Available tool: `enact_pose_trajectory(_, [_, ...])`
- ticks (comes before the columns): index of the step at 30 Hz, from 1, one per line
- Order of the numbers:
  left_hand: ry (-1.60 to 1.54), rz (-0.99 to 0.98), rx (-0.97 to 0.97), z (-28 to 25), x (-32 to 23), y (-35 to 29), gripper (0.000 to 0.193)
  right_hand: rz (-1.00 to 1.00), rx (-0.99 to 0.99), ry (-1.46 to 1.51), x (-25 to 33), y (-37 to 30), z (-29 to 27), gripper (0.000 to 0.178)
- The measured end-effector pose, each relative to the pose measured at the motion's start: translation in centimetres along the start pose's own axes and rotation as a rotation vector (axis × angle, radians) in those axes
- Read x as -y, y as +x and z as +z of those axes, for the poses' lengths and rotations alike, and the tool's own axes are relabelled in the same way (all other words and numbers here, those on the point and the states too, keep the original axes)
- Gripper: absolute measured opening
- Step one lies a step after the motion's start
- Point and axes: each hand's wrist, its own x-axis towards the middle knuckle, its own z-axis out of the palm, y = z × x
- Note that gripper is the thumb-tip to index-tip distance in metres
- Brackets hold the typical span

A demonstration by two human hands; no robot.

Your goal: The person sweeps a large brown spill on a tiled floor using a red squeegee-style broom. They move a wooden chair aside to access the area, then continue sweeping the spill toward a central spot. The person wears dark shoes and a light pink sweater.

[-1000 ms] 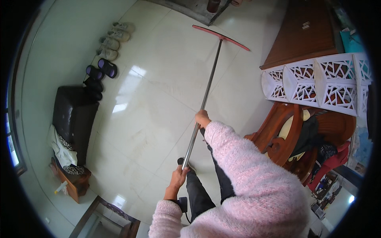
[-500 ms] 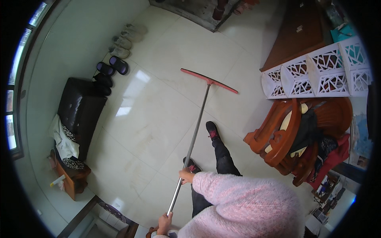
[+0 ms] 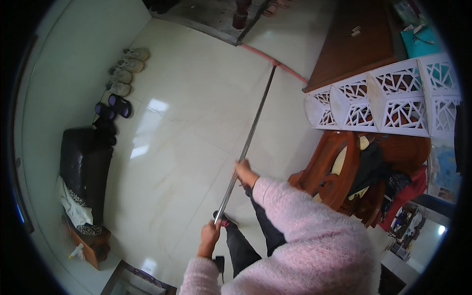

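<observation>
Both my hands are wrapped round the metal pole of a long floor squeegee (image 3: pixel 257 115). My left hand (image 3: pixel 210 237) grips the near end of the pole. Farther up, my right hand (image 3: pixel 244 173) is closed on it too. The squeegee's red blade (image 3: pixel 290 72) lies on the pale tiled floor (image 3: pixel 172 162) at the far side. One blade end is by the corner of a dark grey slab (image 3: pixel 216 27), the other beside the brown wooden panel (image 3: pixel 339 54).
Several pairs of shoes (image 3: pixel 129 65) line the left wall, beyond a black padded bench (image 3: pixel 83 162). On the right stand a white cut-out lattice screen (image 3: pixel 364 105) and a carved wooden chair (image 3: pixel 329 167) heaped with clothes. My shoe (image 3: pixel 223 219) is near my left hand.
The squeegee has been pushed forward and to the right, its blade now between the slab and the wooden panel. Both my hands have moved farther forward with the pole.
</observation>
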Motion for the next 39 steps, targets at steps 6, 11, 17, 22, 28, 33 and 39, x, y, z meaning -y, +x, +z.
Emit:
enact_pose_trajectory(6, [-0.123, 0.317, -0.069, 1.0, -18.7, 16.2, 0.041, -0.257, -0.264, 0.029, 17.1, 11.3, -8.7, 0.016])
enact_pose_trajectory(11, [-0.347, 0.397, 0.042, 4.1, -25.5, 19.5, 0.038, -0.089, -0.282, -0.049, 22.9, 11.3, -12.5, 0.022])
enact_pose_trajectory(17, [-0.284, 0.245, 0.082, 6.5, -14.8, 13.0, 0.041, 0.066, -0.243, -0.262, 11.8, 9.4, -8.4, 0.018])
enact_pose_trajectory(22, [-0.193, 0.061, 0.16, 7.3, 1.2, 1.5, 0.048, -0.67, 0.237, -1.495, -7.9, 2.2, -2.9, 0.035])
enact_pose_trajectory(28, [-0.212, -0.125, 0.175, 8.7, 21.0, -16.3, 0.055, -0.962, 0.992, -1.151, -28.7, -13.1, 4.1, 0.038])
enact_pose_trajectory(33, [-0.195, -0.304, 0.135, 6.7, 31.1, -29.4, 0.052, -0.899, 1.296, -1.171, -35.1, -29.2, 10.4, 0.017])
enact_pose_trajectory(39, [0.081, -0.19, -0.081, 5.5, 30.4, -32.0, 0.05, 0.433, 0.138, -0.25, -31.8, -32.0, 13.1, 0.008])
